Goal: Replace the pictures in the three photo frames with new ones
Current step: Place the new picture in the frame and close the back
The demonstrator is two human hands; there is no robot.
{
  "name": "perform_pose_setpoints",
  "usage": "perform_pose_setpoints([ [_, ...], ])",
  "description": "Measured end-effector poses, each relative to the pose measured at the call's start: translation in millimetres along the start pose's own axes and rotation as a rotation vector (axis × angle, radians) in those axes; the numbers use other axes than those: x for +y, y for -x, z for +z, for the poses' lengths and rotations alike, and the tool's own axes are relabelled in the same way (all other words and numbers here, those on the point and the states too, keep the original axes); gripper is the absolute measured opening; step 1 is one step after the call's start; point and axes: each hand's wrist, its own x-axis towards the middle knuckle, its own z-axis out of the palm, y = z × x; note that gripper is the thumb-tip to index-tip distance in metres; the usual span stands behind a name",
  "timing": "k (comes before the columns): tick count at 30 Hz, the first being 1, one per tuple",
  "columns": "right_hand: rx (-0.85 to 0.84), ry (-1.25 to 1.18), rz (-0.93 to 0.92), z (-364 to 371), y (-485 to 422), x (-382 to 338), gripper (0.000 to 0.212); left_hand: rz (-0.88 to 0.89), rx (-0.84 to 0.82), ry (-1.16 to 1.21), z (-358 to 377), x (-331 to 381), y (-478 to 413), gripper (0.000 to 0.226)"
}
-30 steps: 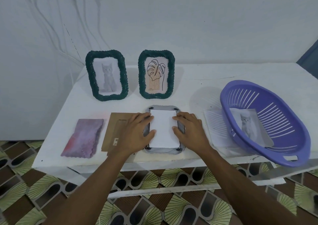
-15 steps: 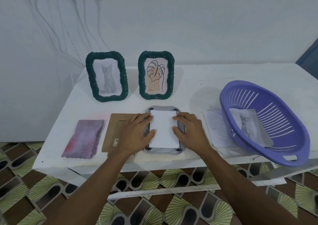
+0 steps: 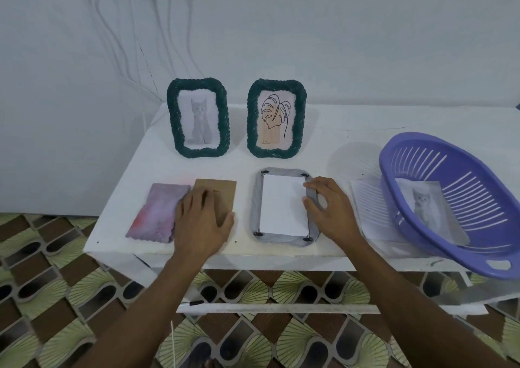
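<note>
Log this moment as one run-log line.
face-down frame: back open | left hand: rests on brown backing board | right hand: touches frame's right edge | white paper: lying in frame

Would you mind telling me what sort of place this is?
Likely a home room, not a workshop: patterned floor tiles, a white table against a plain wall, and a plastic basket.
</note>
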Motion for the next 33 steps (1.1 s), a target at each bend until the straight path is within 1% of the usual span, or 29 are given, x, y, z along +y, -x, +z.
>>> perform_pose_setpoints([
  [5,0.021,0.009,-0.006,-1,2,-4,0.026,-0.100,0.021,0.137,-2,-1,5,0.063],
  [8,0.028,0.005,-0.023,-1,2,-5,0.026,-0.135,0.005,0.193,-6,2,6,0.058],
  [10,0.027,0.003,-0.018,-1,2,-6,0.026,-0.122,-0.001,0.192,-7,2,7,0.057],
  [14,0.026,0.000,-0.009,-1,3,-5,0.026,-0.039,-0.007,0.147,-8,0,6,0.061],
  [17,0.030,0.001,-0.006,-1,3,-4,0.026,-0.070,-0.012,0.158,-8,-1,6,0.057],
  [20,0.028,-0.005,0.004,0,2,-4,0.026,-0.093,0.010,0.208,-9,3,7,0.053],
  [25,0.026,-0.031,0.022,-1,2,-6,0.027,-0.170,0.048,0.318,-15,10,1,0.055],
  [29,0.050,-0.039,0.044,-2,0,-12,0.029,-0.153,0.132,0.405,-30,29,-9,0.051],
  [33,0.085,-0.109,0.059,-5,-5,-38,0.027,-0.121,0.107,0.493,-33,59,-20,0.057],
])
